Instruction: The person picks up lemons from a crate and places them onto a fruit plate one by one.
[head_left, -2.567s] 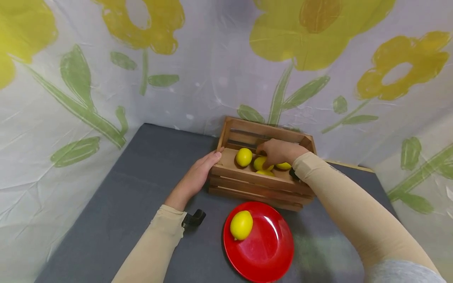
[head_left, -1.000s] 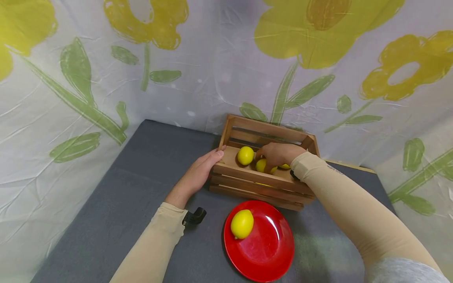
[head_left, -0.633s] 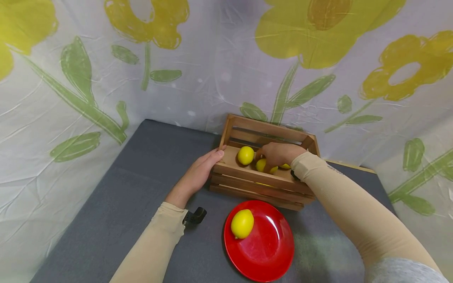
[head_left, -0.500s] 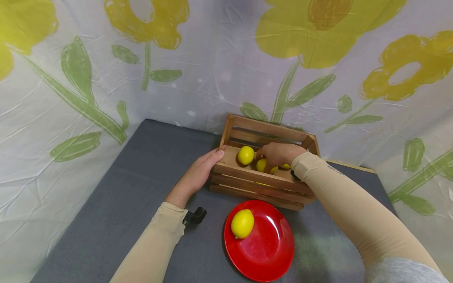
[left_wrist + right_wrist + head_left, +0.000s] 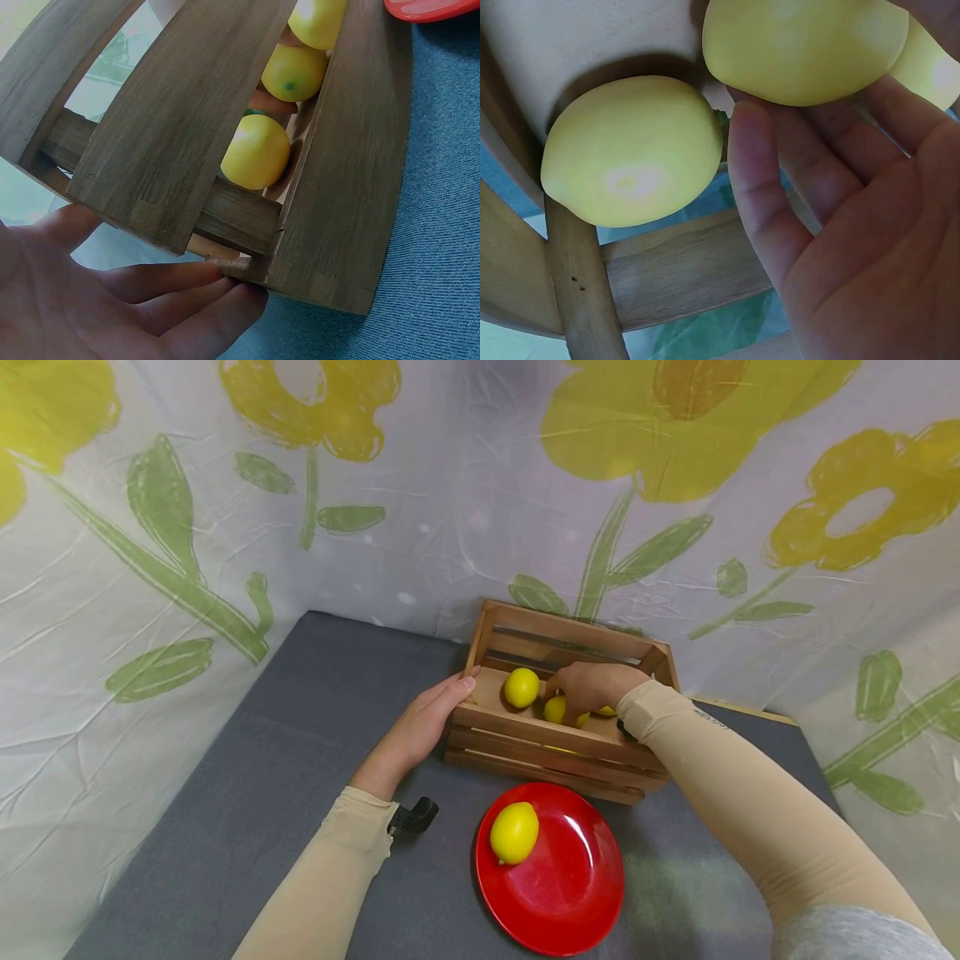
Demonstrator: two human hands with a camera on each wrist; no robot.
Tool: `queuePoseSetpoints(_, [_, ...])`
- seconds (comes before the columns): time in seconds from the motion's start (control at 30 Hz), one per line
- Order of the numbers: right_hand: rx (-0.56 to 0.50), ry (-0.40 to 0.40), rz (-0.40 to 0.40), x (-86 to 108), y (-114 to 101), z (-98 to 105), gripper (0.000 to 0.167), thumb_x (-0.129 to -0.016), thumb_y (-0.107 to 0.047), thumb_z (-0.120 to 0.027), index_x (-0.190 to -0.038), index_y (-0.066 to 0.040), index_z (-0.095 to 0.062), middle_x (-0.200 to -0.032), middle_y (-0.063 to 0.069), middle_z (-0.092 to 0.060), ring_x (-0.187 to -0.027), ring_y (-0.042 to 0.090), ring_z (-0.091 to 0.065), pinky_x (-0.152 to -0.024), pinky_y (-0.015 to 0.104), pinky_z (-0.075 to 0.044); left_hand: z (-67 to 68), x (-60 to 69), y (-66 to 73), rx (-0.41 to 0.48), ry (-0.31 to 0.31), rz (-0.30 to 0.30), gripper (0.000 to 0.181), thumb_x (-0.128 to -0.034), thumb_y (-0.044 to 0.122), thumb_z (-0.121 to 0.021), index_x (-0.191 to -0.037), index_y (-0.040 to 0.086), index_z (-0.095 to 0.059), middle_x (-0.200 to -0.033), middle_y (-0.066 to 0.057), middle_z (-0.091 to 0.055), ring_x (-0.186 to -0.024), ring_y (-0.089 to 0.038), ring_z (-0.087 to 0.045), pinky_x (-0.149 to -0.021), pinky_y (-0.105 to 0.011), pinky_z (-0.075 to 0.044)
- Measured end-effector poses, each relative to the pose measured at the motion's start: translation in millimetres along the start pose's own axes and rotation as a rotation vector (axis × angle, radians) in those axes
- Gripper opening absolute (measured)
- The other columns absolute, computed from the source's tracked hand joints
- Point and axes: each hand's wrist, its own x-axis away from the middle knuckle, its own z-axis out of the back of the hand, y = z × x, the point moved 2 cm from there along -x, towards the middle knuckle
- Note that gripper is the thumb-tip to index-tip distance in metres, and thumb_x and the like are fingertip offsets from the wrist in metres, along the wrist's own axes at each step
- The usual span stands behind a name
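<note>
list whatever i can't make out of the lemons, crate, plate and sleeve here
- Yellow oval lemon beneath the right hand: head view, partly covered by that hand.
- Lemon count inside the brown slatted wooden crate: head view, front slats and right hand block it.
- Round red plate: left wrist view, cut by frame corner.
- Beige right sleeve lettering: head view, too small.

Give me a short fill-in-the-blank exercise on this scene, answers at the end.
The plate is coloured ____.
The plate bears exactly ____ lemon.
While the right hand is inside the wooden crate, the crate's end is touched from outside by the ____ hand.

Missing words: red; one; left.
</note>
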Motion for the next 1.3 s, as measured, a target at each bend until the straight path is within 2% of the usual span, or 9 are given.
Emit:
queuePoseSetpoints(0.47, [-0.002, 0.036, -0.021, 11.2, 5.8, -0.7, 0.067, -0.094, -0.022, -0.083, -0.157, -0.022, -0.06, -0.16, 0.009, -0.057, -0.132, 0.029, -0.057, -0.114, 0.049, -0.049, -5.5, -0.4, 6.1, -0.011, -0.021, -0.005, 0.07, -0.1083, 0.068, -0.039, -0.166, 0.029, -0.045, -0.174, 0.006, -0.039, -0.164, -0.022, -0.031, -0.135, -0.057, -0.021])
queuePoseSetpoints(0.7, [0.023, 0.098, -0.001, 18.7, 11.4, 6.7, 0.06, -0.093, -0.026, -0.082, -0.15, -0.018, -0.064, -0.148, 0.008, -0.065, -0.123, 0.028, -0.059, -0.109, 0.047, -0.052, -5.2, -0.7, 6.0, -0.007, -0.025, -0.013, 0.071, -0.1084, 0.069, -0.04, -0.167, 0.029, -0.044, -0.175, 0.007, -0.038, -0.165, -0.02, -0.028, -0.136, -0.054, -0.02])
queuePoseSetpoints(0.83, [-0.02, 0.142, 0.007, 30.1, 15.2, 14.5, 0.058, -0.092, -0.026, -0.081, -0.147, -0.018, -0.065, -0.145, 0.007, -0.066, -0.12, 0.027, -0.06, -0.104, 0.047, -0.054, -5.1, -0.9, 5.4, -0.015, -0.022, -0.007, 0.069, -0.108, 0.07, -0.039, -0.166, 0.032, -0.044, -0.175, 0.007, -0.037, -0.166, -0.02, -0.027, -0.136, -0.054, -0.018])
queuePoseSetpoints(0.97, [-0.009, 0.183, 0.012, 43.2, 17.5, 20.6, 0.053, -0.094, -0.03, -0.08, -0.144, -0.019, -0.066, -0.142, 0.007, -0.068, -0.12, 0.027, -0.062, -0.103, 0.049, -0.054, -5.8, -1.5, 4.3, -0.008, -0.029, -0.003, 0.068, -0.1084, 0.069, -0.039, -0.166, 0.034, -0.044, -0.176, 0.005, -0.035, -0.167, -0.02, -0.026, -0.137, -0.054, -0.017])
queuePoseSetpoints(1.07, [0.031, 0.22, 0.024, 52.4, 15.7, 24.3, 0.054, -0.094, -0.032, -0.081, -0.144, -0.018, -0.067, -0.143, 0.008, -0.068, -0.122, 0.028, -0.063, -0.107, 0.05, -0.053, -5.0, -1.5, 3.0, 0.002, -0.035, -0.011, 0.068, -0.1097, 0.067, -0.039, -0.167, 0.031, -0.043, -0.177, 0.004, -0.034, -0.167, -0.021, -0.024, -0.137, -0.054, -0.016])
queuePoseSetpoints(1.2, [0.03, 0.266, 0.044, 67.3, 9.2, 29.5, 0.06, -0.093, -0.031, -0.083, -0.148, -0.016, -0.065, -0.147, 0.01, -0.067, -0.125, 0.03, -0.062, -0.108, 0.052, -0.052, -1.0, -0.7, 1.5, 0.007, -0.027, -0.025, 0.068, -0.1108, 0.065, -0.038, -0.168, 0.027, -0.042, -0.177, 0.005, -0.035, -0.168, -0.022, -0.023, -0.137, -0.054, -0.015])
queuePoseSetpoints(1.3, [0.016, 0.296, 0.054, 82.9, 3.1, 34.4, 0.059, -0.093, -0.029, -0.083, -0.147, -0.015, -0.065, -0.143, 0.01, -0.068, -0.119, 0.031, -0.062, -0.104, 0.05, -0.053, 2.2, -0.3, 0.7, 0.012, -0.024, -0.031, 0.069, -0.111, 0.065, -0.038, -0.168, 0.026, -0.042, -0.176, 0.006, -0.037, -0.168, -0.021, -0.023, -0.137, -0.054, -0.016])
